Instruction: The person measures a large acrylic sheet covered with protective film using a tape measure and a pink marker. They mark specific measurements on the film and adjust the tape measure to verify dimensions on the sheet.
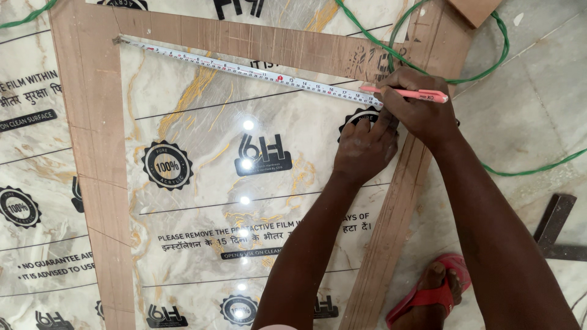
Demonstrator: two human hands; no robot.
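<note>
— While I watch remotely, where is the white steel tape measure?
— Stretched across the marble-patterned glossy sheet; my left hand presses its end flat, fingers closed.
— And the right hand?
— Pinching a pink pencil against the tape.

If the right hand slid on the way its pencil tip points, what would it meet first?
Probably the tape measure: the right hand holds a pink pencil whose tip already sits at the tape's edge, pointing left.

under the left hand lies a glossy, marble-patterned sheet under clear plastic film; beside it, matt brown wooden strips; by the right hand, a smooth pink plastic pen.
</note>
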